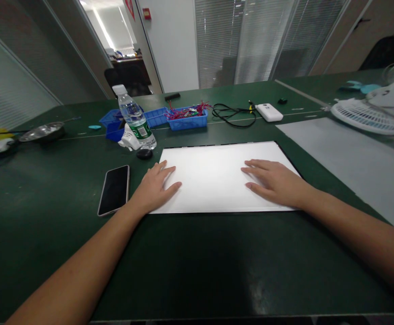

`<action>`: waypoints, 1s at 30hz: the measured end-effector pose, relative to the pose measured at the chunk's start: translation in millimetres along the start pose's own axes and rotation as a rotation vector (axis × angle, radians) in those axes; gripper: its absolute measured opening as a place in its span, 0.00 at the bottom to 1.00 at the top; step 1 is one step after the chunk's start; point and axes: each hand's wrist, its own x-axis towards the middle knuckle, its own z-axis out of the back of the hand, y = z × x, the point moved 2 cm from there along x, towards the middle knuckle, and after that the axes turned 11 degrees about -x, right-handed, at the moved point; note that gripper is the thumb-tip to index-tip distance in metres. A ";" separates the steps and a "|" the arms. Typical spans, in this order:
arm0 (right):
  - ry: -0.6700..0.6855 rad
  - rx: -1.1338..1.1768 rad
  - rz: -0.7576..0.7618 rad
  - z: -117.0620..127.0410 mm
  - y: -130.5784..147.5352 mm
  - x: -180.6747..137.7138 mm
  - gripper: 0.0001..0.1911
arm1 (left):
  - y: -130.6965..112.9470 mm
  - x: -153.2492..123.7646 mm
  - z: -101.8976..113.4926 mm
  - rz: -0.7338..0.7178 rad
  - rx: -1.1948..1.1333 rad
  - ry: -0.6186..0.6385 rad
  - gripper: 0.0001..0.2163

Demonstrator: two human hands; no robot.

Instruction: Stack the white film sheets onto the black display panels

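Observation:
A flat white rectangular panel with thin dark edges (pixel 210 180) lies on the green table in front of me. My left hand (pixel 155 186) rests at its left side, fingers spread, palm down. Over on the right side, my right hand (pixel 273 180) lies palm down on the panel, its fingers stretched toward the middle. Neither hand grips anything. A smartphone with a dark screen (pixel 114 190) lies just left of my left wrist. Beyond that hand are a small black rounded object (pixel 144 154) and a water bottle with a green label (pixel 137 119).
Blue baskets stand at the back, one (pixel 187 121) holding red wires. A black cable (pixel 232 113) lies beside a white box-like device (pixel 269 112). On the right are a grey-white sheet (pixel 349 158) and a white fan (pixel 369 116). A metallic dish (pixel 44 132) sits far left.

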 end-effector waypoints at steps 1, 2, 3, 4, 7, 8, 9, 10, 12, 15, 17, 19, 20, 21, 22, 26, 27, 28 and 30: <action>-0.001 0.003 -0.002 0.3 0.2 0.2 0.30 | -0.4 -0.1 0.1 -0.001 0.006 0.005 0.39; -0.002 0.006 -0.005 0.6 0.3 0.4 0.30 | -1.0 -0.2 0.4 -0.001 0.012 0.008 0.39; -0.001 0.010 -0.006 1.0 0.5 0.6 0.30 | -1.9 -0.2 1.0 -0.001 0.020 0.010 0.39; 0.000 0.014 -0.006 1.4 0.6 0.8 0.30 | -3.1 -0.2 1.7 0.000 0.030 0.012 0.38; 0.003 0.026 -0.005 2.8 0.3 1.2 0.28 | -7.6 -0.6 3.8 0.015 0.059 0.012 0.36; 0.003 0.033 -0.003 3.4 -0.1 1.4 0.28 | -9.2 -0.8 4.4 0.025 0.065 0.006 0.35; 0.002 0.040 0.000 4.0 -0.5 1.6 0.28 | -10.7 -0.9 4.9 0.033 0.069 -0.003 0.34; -0.002 0.047 0.004 4.7 -1.0 1.8 0.27 | -12.0 -1.1 5.3 0.039 0.071 -0.013 0.32; -0.012 0.059 0.018 5.9 -1.9 2.2 0.26 | -13.9 -1.3 5.8 0.043 0.074 -0.033 0.30; -0.025 0.067 0.031 7.1 -3.1 2.3 0.25 | -14.4 -1.4 5.9 0.047 0.069 -0.047 0.28; -0.023 0.074 0.030 7.2 -4.1 2.0 0.24 | -13.5 -1.3 5.8 0.054 0.066 -0.051 0.28; -0.011 0.077 0.026 7.0 -5.3 1.7 0.25 | -12.2 -1.2 5.3 0.054 0.062 -0.051 0.28; -0.001 0.080 0.025 6.8 -6.0 1.5 0.26 | -11.4 -1.1 5.0 0.050 0.058 -0.052 0.29; 0.006 0.083 0.022 6.5 -6.8 1.5 0.26 | -10.7 -1.0 4.6 0.041 0.054 -0.053 0.29; 0.010 0.089 0.018 6.3 -7.6 1.5 0.26 | -9.9 -1.0 4.1 0.029 0.049 -0.054 0.30; 0.016 0.115 0.001 4.8 -10.7 2.1 0.26 | -6.6 -1.3 1.8 0.001 0.037 -0.045 0.32; 0.013 0.118 -0.002 4.3 -11.2 2.3 0.25 | -5.9 -1.4 1.2 0.003 0.036 -0.042 0.33; 0.011 0.120 -0.003 3.7 -11.6 2.5 0.25 | -5.2 -1.3 0.7 0.006 0.036 -0.041 0.33; 0.007 0.122 -0.005 2.5 -12.1 2.8 0.25 | -4.4 -0.9 0.0 0.004 0.036 -0.040 0.34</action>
